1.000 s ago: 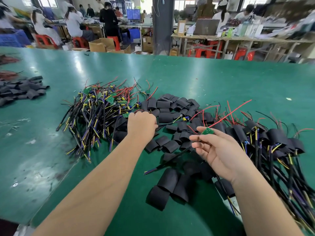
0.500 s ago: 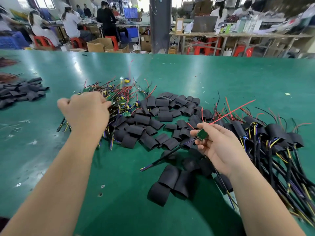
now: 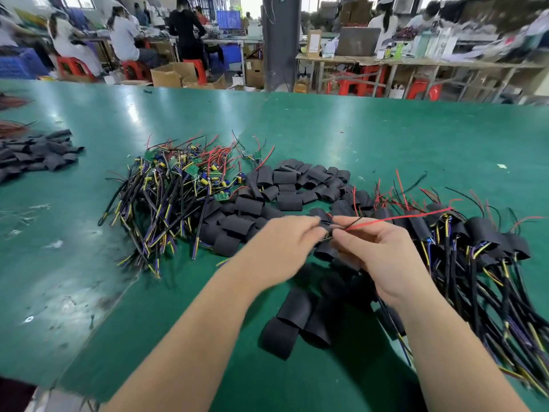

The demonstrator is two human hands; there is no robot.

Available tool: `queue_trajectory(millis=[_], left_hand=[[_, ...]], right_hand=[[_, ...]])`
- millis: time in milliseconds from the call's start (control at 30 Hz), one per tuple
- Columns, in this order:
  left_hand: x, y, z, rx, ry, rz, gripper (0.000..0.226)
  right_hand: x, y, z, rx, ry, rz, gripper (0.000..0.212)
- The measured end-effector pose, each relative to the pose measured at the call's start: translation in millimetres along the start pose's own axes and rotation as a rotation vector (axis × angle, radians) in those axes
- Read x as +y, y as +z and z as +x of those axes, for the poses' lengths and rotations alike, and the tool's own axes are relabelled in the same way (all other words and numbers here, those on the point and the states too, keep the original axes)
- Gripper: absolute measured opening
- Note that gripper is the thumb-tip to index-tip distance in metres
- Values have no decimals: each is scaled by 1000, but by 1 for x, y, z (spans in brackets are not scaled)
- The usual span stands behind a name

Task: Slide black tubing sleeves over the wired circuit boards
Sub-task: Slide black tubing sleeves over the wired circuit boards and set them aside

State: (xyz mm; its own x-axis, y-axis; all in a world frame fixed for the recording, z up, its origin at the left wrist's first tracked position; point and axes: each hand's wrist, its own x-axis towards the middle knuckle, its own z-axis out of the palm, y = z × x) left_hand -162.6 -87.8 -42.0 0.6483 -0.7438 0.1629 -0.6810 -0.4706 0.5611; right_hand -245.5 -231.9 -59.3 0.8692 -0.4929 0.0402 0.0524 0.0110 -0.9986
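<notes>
The green counter (image 3: pixel 356 138) carries 3 heaps: bare wired circuit boards (image 3: pixel 172 197) on the left, loose black tubing sleeves (image 3: pixel 291 185) in the middle, sleeved boards (image 3: pixel 475 248) on the right. Cardboard boxes (image 3: pixel 169 75) stand beyond it, their contents hidden. Above the middle heap the right hand (image 3: pixel 383 257) pinches red and black wires (image 3: pixel 386 220) in its fingers. The left hand (image 3: pixel 282 248), fingers curled, grips one sleeve (image 3: pixel 326 226) against them, though this is blurred.

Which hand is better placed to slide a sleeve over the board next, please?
Left, probably: the left hand seems to hold a black sleeve beside the right hand, which pinches the red wire.
</notes>
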Motion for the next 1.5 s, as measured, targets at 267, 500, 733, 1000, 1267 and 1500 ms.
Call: queue_trajectory(millis=[267, 500, 733, 1000, 1267, 1500], left_hand=[[-15, 10, 1, 95, -76, -166, 18], [-36, 4, -7, 71, -246, -592, 18], [-54, -8, -9, 382, -384, -606, 29], [-72, -12, -8, 497, -572, -692, 34], [-83, -11, -6, 488, -628, -750, 32], [-87, -12, -8, 424, -647, -847, 29]], right_hand=[[3, 5, 0, 27, 41, 248, 17], [-1, 13, 11, -38, 144, 365, 16], [-4, 43, 85, -60, 112, -153, 23], [21, 79, 136, -268, -238, -1323, 33], [1, 77, 143, -422, -312, -1439, 24], [-9, 72, 145, -587, -155, -1571, 53]])
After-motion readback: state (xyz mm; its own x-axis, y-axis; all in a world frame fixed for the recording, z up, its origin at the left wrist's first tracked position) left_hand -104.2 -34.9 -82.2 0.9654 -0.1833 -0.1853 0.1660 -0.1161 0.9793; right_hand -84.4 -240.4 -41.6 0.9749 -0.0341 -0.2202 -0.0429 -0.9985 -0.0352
